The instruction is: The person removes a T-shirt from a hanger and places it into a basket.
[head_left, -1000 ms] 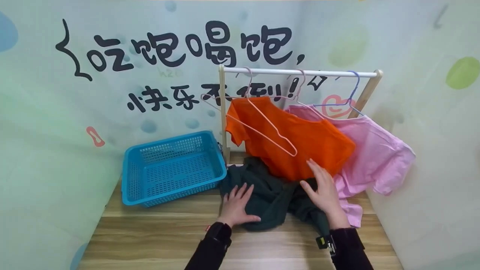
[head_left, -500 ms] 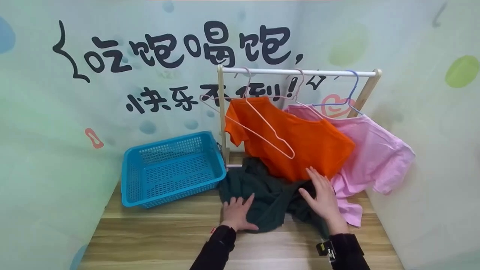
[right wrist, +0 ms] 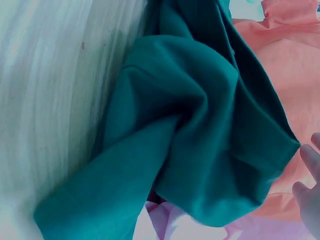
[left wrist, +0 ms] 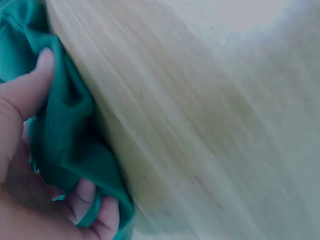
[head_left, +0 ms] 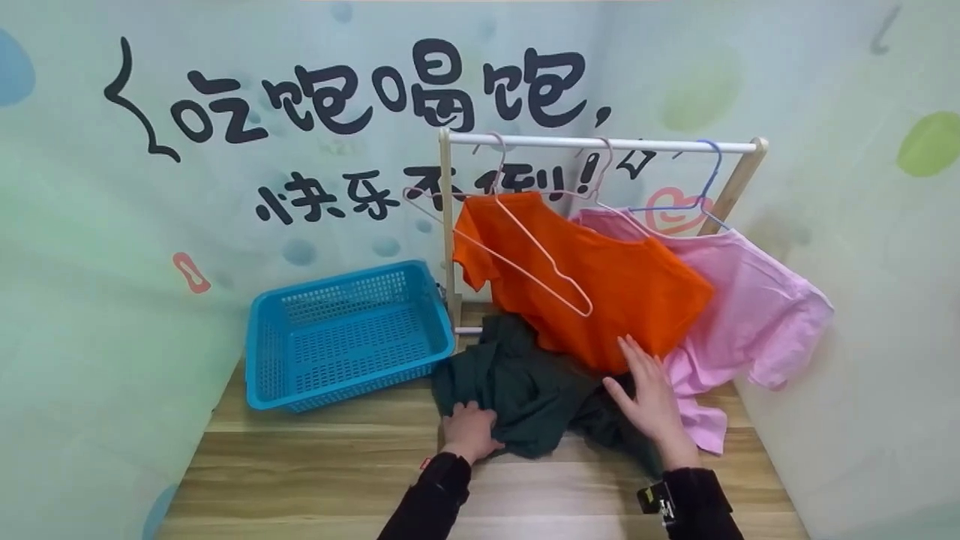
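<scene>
A crumpled dark green garment (head_left: 532, 405) lies on the table below the rack. My left hand (head_left: 470, 433) grips its near left edge; in the left wrist view the thumb (left wrist: 37, 82) lies over the cloth while the fingers curl beneath. My right hand (head_left: 651, 401) has its fingers extended by the garment's right side, the fingertips overlapping the lower edge of an orange T-shirt (head_left: 577, 285). In the right wrist view, part of that hand (right wrist: 311, 200) shows at the right edge, beside folds of the green cloth (right wrist: 200, 130).
A rack with a white rail (head_left: 652, 145) carries the orange shirt, a pink T-shirt (head_left: 757, 300) on a blue hanger (head_left: 711, 172), and a bare pink hanger (head_left: 589, 306) in front. A blue basket (head_left: 255, 360) stands at the left. Printed walls enclose the wooden table (head_left: 315, 480).
My left hand has come nearer, and its spread fingers have curled into the green garment, bunching its left edge. My right hand has shifted slightly nearer, fingers still extended.
</scene>
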`<state>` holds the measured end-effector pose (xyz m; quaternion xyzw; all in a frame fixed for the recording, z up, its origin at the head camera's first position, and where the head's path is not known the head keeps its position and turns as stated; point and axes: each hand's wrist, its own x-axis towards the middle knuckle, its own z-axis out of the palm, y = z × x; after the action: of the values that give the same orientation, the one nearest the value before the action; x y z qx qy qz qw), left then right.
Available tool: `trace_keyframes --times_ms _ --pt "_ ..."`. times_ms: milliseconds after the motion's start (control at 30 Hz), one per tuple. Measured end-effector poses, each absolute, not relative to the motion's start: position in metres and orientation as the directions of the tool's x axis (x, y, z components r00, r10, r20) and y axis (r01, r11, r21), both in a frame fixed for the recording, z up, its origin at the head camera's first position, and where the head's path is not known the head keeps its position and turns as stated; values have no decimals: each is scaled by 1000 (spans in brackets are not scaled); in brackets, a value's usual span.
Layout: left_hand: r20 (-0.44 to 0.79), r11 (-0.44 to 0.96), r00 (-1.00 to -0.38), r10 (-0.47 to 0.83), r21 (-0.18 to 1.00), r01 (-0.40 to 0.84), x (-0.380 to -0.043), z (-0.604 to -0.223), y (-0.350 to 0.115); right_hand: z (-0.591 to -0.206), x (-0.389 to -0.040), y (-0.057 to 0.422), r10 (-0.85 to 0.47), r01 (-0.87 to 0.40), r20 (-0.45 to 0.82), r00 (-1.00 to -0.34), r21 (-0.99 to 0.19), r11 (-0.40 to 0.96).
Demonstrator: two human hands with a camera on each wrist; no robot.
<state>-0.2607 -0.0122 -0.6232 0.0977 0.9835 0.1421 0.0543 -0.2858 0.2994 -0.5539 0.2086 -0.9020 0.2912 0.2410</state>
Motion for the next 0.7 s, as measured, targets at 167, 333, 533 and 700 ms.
trace_keyframes --times_ms 167,333,533,700 --pt "2 854 -985 172 498 150 -266 -615 -30 -553 -285 304 -223 -502 544 -809 -440 745" --pt "34 594 -999 20 803 39 -276 -585 -51 -550 -285 307 -209 -481 523 -826 -461 746" --pt "108 293 -990 -95 953 76 -284 -524 -64 -542 -285 306 -203 -474 514 -833 -474 742" --pt "127 31 -984 -127 992 124 -284 -469 -69 -535 -289 302 -216 -486 516 -829 -473 735"
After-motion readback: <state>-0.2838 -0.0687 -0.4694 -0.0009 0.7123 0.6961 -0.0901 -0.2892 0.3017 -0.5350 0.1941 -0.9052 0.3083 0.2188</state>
